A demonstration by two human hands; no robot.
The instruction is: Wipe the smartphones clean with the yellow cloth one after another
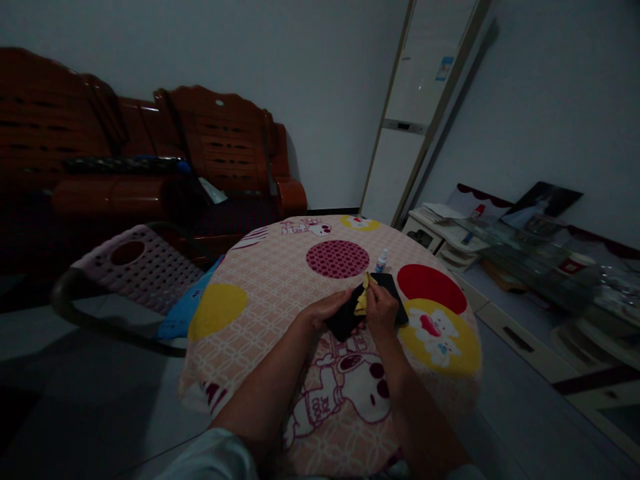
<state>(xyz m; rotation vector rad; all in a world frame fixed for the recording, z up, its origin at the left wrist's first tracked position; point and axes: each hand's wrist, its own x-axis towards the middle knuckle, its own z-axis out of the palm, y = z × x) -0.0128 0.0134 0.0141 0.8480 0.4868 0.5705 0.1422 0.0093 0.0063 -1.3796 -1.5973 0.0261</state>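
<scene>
My left hand [329, 308] is closed on the edge of a dark, flat rectangular object [342, 324], tilted above the table; its kind is hard to tell in the dim light. A yellow cloth [362, 304] is bunched in my right hand [383, 307], against the face of that object. Behind the right hand, a second black flat item [400, 308] lies on the tablecloth, partly covered by the hand. Just beyond it stands a small white bottle [382, 260] with a blue label, upright and touched by neither hand.
A patterned tablecloth [280, 313] covers the round table. To the left are a woven-back chair [145, 267] with a blue bag [185, 310], and wooden seats [220, 140]. A tall white air conditioner [400, 153] stands at the back, a cluttered low cabinet [505, 327] at right.
</scene>
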